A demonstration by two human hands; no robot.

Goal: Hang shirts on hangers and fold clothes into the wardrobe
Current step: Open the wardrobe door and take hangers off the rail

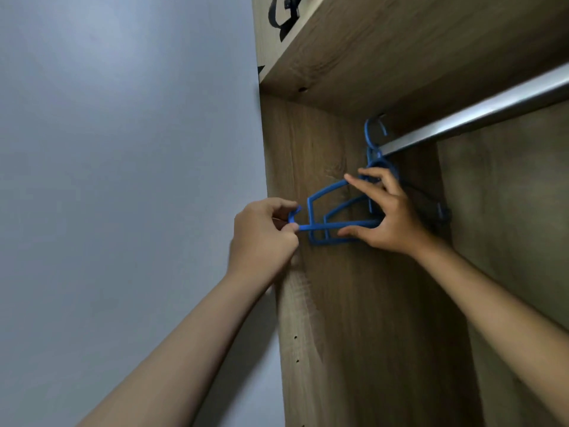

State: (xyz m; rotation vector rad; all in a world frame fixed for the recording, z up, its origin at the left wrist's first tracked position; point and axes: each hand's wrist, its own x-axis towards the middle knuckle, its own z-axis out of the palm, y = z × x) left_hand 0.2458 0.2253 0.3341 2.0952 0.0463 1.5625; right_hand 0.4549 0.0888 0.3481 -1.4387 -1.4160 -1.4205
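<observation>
Forearms: nearest the lens, both bare, reaching up and into the wardrobe point(354, 303) from the lower corners of the view.
Left hand point(264, 232): fingers curled tight, thumb and forefinger pinching the outer end of one blue hanger point(345, 224) where its bottom bar turns into the shoulder; held out past the front edge of the side panel.
Right hand point(385, 217): fingers spread and mostly straight, laid against the bunch of hangers point(317, 198); forefinger along an upper shoulder bar, thumb under the lower bars. Whether any finger actually closed round a bar could not be told; read as steadying, not gripping.
Hangers: several, all blue, overlapping; exact count unclear. Hooks point(374, 131) over the left end of the metal rail point(480, 115), close against the side panel. All bare, no garment on any.
Pinched hanger: pulled toward the left, apart from the rest at its outer end; hook hidden behind the right hand, so on or off the rail not determinable.
Shelf point(415, 41): directly above the rail; dark straps point(284, 13) visible on top at the frame edge, identity unclear.
Shirts, folded clothes: none in view.
Progress, judged: early. Step in hand appeared to be separating one hanger from the bunch. Nothing hung, nothing folded or stored as far as visible.
Remaining, judged: free the hanger, dress it with a shirt, return it to the rail; folding not started.
</observation>
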